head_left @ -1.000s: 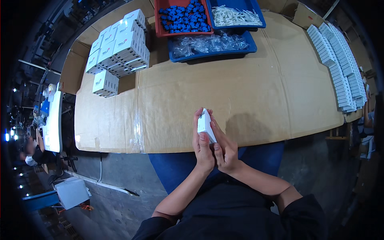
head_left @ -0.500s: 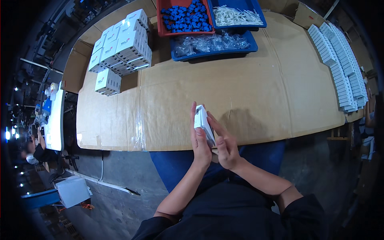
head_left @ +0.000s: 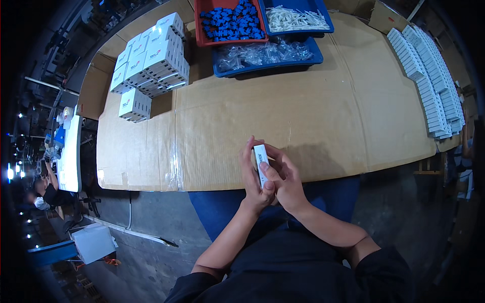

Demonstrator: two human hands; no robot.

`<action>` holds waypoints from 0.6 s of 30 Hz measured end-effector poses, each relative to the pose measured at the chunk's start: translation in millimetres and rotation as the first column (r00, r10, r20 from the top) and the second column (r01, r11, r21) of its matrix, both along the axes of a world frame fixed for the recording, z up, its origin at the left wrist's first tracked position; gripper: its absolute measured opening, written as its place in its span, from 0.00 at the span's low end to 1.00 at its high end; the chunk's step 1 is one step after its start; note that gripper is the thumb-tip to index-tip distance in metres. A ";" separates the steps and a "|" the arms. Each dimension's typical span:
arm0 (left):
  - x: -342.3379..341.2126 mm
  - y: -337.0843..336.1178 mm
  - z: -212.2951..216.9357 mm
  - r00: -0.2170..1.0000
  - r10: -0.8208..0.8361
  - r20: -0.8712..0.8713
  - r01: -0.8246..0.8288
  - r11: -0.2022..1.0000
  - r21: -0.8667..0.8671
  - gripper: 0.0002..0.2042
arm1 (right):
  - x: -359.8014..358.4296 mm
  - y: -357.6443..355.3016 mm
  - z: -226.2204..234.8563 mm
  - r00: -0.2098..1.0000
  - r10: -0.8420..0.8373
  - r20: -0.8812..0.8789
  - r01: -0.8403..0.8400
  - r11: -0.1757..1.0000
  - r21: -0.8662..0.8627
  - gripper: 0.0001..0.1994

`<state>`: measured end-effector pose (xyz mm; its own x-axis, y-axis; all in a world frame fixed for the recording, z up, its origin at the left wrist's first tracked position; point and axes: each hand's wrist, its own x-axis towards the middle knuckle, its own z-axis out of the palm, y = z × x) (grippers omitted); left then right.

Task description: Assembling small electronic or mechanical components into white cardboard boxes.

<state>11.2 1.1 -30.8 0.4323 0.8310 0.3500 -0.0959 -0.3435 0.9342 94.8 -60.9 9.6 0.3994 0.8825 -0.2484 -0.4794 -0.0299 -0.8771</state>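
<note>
A small white box (head_left: 260,157) stands between my hands at the near edge of the cardboard-covered table (head_left: 252,111), its narrow printed side turned up. My left hand (head_left: 251,184) wraps its left side, fingers pointing away from me. On the other side my right hand (head_left: 288,184) closes round it, with the thumb pressed across the printed side. The underside of the box is hidden by my palms and fingers.
White boxes (head_left: 151,58) are stacked at the left. Further back sit a red bin (head_left: 203,39) of blue plastic parts, a blue bin (head_left: 328,22) of white sticks and a blue tray (head_left: 273,69) of clear bags. White box rows (head_left: 429,83) line the right; a person (head_left: 50,189) works far left.
The box has turned so that its narrow printed side faces up. My fingers, stretched flat along it before, now curl round it, and the right thumb has moved onto its top.
</note>
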 end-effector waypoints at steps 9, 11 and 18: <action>-2.9 10.3 -8.4 0.999 -0.009 -0.044 0.017 0.979 0.201 0.54 | -7.9 -7.2 -16.4 0.999 -0.042 0.001 0.042 0.996 0.085 0.24; -3.9 10.3 -9.2 0.998 0.022 -0.051 -0.009 0.972 0.236 0.53 | -9.1 -9.3 -17.7 0.995 -0.032 0.094 0.025 0.997 0.073 0.22; -1.0 5.4 -11.1 0.990 0.140 0.031 -0.143 0.960 0.242 0.41 | -12.7 -11.3 -6.4 0.977 -0.011 0.213 0.011 1.000 0.000 0.23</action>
<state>10.2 6.5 -41.9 0.3105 0.7728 0.5535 -0.0416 -0.5707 0.8201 82.1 -72.2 3.2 0.4529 0.8775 -0.1579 -0.2821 -0.0270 -0.9590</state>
